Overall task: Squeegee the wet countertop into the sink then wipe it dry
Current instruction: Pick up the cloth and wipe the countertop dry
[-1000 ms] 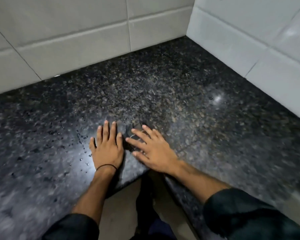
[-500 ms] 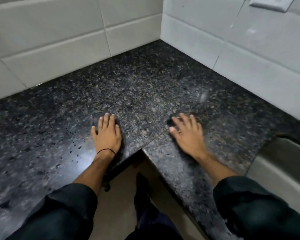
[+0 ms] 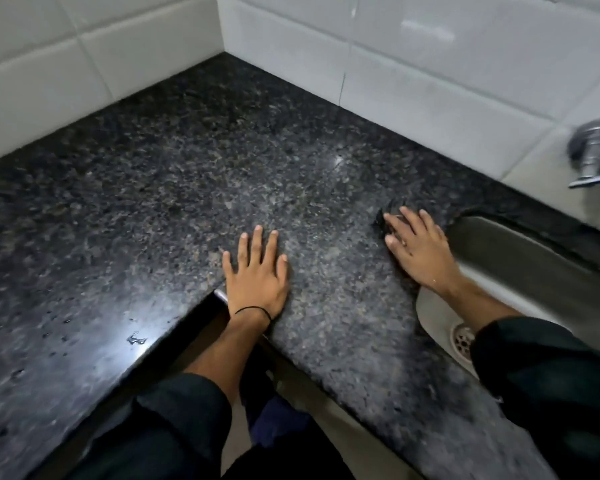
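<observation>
The dark speckled granite countertop (image 3: pixel 187 185) wraps around a corner. Water drops (image 3: pixel 136 339) shine on its left part. My left hand (image 3: pixel 257 275) lies flat on the stone at the inner corner edge, fingers apart, holding nothing. My right hand (image 3: pixel 420 247) presses flat on a small dark cloth or pad (image 3: pixel 383 216) that shows only beyond the fingertips, right beside the left rim of the steel sink (image 3: pixel 520 258). No squeegee is in view.
White wall tiles (image 3: pixel 430 64) close off the counter at the back and right. A chrome tap (image 3: pixel 593 154) juts from the wall above the sink. The sink drain (image 3: pixel 463 341) shows by my right sleeve. Floor and my legs lie below the counter's inner corner.
My right hand has slid to the right across the counter with the dark cloth under it, from beside my left hand to the sink's edge. The view swung right, bringing sink and tap in.
</observation>
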